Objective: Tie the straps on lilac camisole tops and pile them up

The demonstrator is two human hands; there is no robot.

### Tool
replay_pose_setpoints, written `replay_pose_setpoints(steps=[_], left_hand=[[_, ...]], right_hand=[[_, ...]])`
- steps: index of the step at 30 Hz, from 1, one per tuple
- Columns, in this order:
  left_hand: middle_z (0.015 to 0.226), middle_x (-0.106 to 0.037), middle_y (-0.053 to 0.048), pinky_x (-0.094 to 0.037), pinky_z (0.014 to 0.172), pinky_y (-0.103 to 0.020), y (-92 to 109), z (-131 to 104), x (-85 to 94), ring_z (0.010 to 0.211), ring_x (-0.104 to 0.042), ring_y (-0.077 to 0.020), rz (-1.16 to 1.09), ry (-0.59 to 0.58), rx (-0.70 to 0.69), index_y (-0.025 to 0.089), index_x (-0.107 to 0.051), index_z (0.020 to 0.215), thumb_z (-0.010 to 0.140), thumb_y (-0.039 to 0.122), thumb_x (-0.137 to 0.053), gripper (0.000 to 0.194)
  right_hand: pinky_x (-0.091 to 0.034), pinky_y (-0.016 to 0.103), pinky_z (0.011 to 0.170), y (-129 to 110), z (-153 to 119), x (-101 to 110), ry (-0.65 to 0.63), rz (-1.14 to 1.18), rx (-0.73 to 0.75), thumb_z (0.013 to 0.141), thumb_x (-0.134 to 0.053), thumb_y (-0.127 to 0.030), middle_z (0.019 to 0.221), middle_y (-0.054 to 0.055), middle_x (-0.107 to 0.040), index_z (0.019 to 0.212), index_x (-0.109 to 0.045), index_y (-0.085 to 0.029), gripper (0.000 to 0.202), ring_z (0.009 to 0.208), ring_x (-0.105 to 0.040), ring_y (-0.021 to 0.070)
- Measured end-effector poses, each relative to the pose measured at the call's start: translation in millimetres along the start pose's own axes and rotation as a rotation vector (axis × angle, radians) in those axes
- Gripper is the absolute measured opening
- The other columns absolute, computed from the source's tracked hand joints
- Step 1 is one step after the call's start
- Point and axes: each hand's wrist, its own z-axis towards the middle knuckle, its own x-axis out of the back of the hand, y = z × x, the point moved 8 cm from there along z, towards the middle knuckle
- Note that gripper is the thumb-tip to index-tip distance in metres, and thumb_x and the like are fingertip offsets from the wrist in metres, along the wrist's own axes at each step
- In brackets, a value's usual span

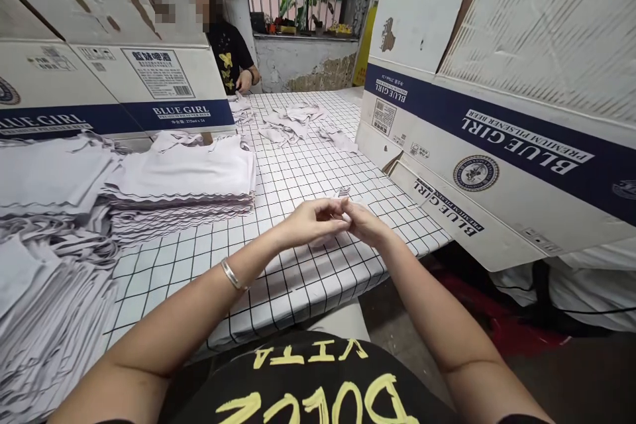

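Observation:
My left hand (315,222) and my right hand (365,222) meet fingertip to fingertip above the checked tabletop (288,278), near its front edge. Both have their fingers curled inward. A small piece of pale cloth (324,240) shows beneath and between them, with a little striped bit sticking up behind the fingertips. Whether the fingers grip it is hidden. To the left of my hands lie neat stacks of pale fabric pieces (183,169).
Printed white cartons stand at the left (173,89) and right (422,119) of the table. Loose pale cloth pieces (293,122) lie toward the back. Another person (231,56) stands at the far side, beside the left carton. More fabric (54,318) is piled at the near left.

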Motion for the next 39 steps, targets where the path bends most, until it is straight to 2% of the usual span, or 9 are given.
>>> replay_pose_setpoints(steps=[5, 7, 14, 19, 25, 29, 33, 36, 39], left_hand=[[0.082, -0.066, -0.005, -0.048, 0.074, -0.031, -26.5, -5.4, 27.5, 0.079, -0.06, -0.0175, 0.069, 0.36, 0.114, 0.015, -0.062, 0.081, 0.079, 0.036, -0.062, 0.021], [0.081, -0.065, -0.006, -0.047, 0.073, -0.031, -47.8, -6.3, 32.6, 0.079, -0.06, -0.0186, 0.13, 0.354, 0.22, 0.016, -0.062, 0.078, 0.08, 0.041, -0.06, 0.025], [0.099, -0.067, -0.006, -0.047, 0.082, -0.032, -65.1, -24.9, 52.0, 0.088, -0.06, -0.019, 0.362, 0.485, 0.187, 0.018, -0.063, 0.092, 0.082, 0.026, -0.052, 0.016], [0.106, -0.066, -0.009, -0.046, 0.088, -0.032, -74.7, -21.9, 28.6, 0.098, -0.06, -0.021, 0.64, 0.142, 0.189, 0.017, -0.064, 0.101, 0.086, 0.026, -0.047, 0.024], [0.105, -0.06, -0.011, -0.046, 0.087, -0.034, -85.8, -29.5, 42.3, 0.101, -0.058, -0.0251, 0.895, 0.094, 0.268, 0.017, -0.064, 0.109, 0.086, 0.035, -0.051, 0.033], [0.107, -0.06, -0.011, -0.045, 0.085, -0.034, -88.9, -20.3, 43.4, 0.1, -0.057, -0.0254, 0.89, 0.123, 0.265, 0.018, -0.063, 0.114, 0.082, 0.042, -0.058, 0.04], [0.092, -0.066, -0.005, -0.044, 0.073, -0.029, -94.5, -10.0, 38.7, 0.083, -0.06, -0.0201, 0.806, 0.104, 0.327, 0.02, -0.067, 0.101, 0.08, 0.035, -0.061, 0.026], [0.086, -0.066, -0.004, -0.043, 0.07, -0.029, -92.1, -8.3, 39.7, 0.079, -0.058, -0.0188, 0.799, 0.117, 0.322, 0.02, -0.068, 0.089, 0.079, 0.032, -0.062, 0.017], [0.089, -0.064, -0.005, -0.042, 0.075, -0.03, -84.0, -9.3, 42.0, 0.086, -0.057, -0.0196, 0.827, 0.147, 0.235, 0.018, -0.065, 0.075, 0.075, 0.029, -0.066, 0.011]], right_hand=[[-0.053, 0.034, 0.085, -6.4, -14.3, 1.1, 0.065, 0.394, 0.024, 0.07, -0.077, -0.031, 0.114, 0.002, -0.063, 0.119, -0.05, -0.031, 0.056, 0.093, -0.064, 0.0149], [-0.053, 0.034, 0.085, -11.0, -17.3, 13.1, 0.126, 0.388, 0.042, 0.07, -0.077, -0.031, 0.112, 0.001, -0.064, 0.114, -0.052, -0.03, 0.051, 0.092, -0.065, 0.0148], [-0.04, 0.025, 0.053, 24.2, -35.6, -2.6, 0.297, -0.381, -0.134, 0.073, -0.068, -0.055, 0.06, -0.001, -0.057, 0.069, -0.055, -0.019, 0.039, 0.055, -0.052, 0.0129], [-0.037, 0.026, 0.061, 35.2, -36.9, -47.7, 0.204, -0.872, 0.035, 0.075, -0.065, -0.031, 0.07, 0.001, -0.061, 0.065, -0.056, -0.019, 0.018, 0.067, -0.055, 0.015], [-0.04, 0.028, 0.065, 0.8, -70.4, 11.7, 0.625, -0.864, 0.168, 0.08, -0.061, -0.026, 0.074, 0.002, -0.059, 0.07, -0.057, -0.02, 0.012, 0.069, -0.053, 0.0159], [-0.04, 0.029, 0.072, 17.2, -65.0, -66.6, 0.042, -0.828, 0.345, 0.08, -0.069, -0.032, 0.078, 0.003, -0.061, 0.079, -0.067, -0.02, 0.012, 0.074, -0.053, 0.0159], [-0.034, 0.033, 0.078, 42.1, -54.7, -130.2, -0.117, -0.963, 0.419, 0.077, -0.073, -0.038, 0.082, 0.004, -0.065, 0.087, -0.072, -0.022, 0.019, 0.081, -0.05, 0.0182], [-0.03, 0.035, 0.078, 50.4, -53.1, -140.3, -0.197, -1.043, 0.458, 0.082, -0.068, -0.037, 0.084, 0.004, -0.068, 0.084, -0.073, -0.023, 0.015, 0.083, -0.048, 0.0191], [-0.029, 0.037, 0.08, 47.2, -78.6, -114.3, -0.277, -1.115, 0.54, 0.089, -0.061, -0.032, 0.086, 0.004, -0.07, 0.086, -0.072, -0.023, 0.015, 0.087, -0.049, 0.0197]])
